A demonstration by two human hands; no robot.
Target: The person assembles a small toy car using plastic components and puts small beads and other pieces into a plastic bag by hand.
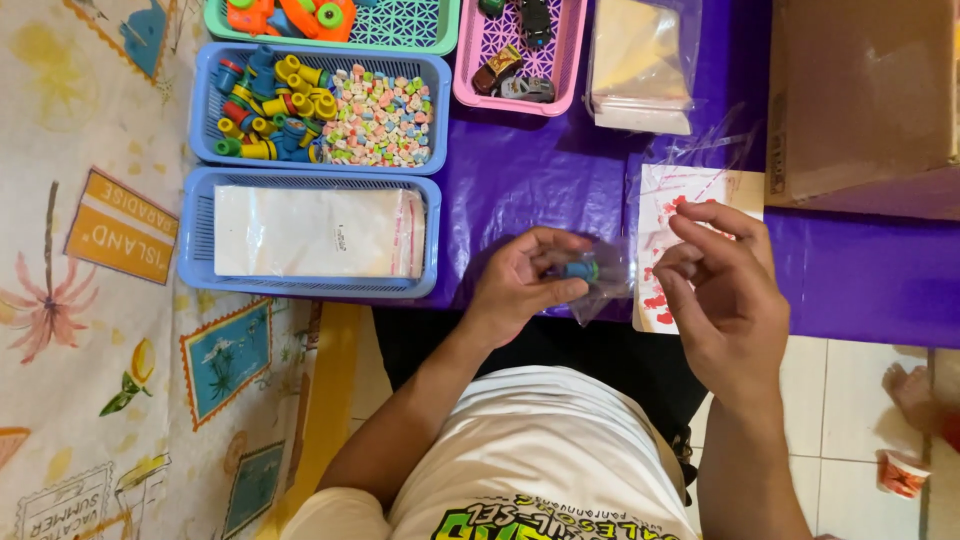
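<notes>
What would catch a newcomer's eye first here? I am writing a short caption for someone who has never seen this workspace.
The two hands at the centre: the left hand pinches a small clear plastic bag holding a little blue toy piece, with the right hand beside it. At upper left, a blue basket brims with bright plastic pieces and pastel beads, all on a purple table cover.

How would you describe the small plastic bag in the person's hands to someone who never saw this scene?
On the purple table, right of the blue basket of flat bags, the left hand pinches a small clear bag. Unlike the flat bags, it holds a small blue piece.
</notes>
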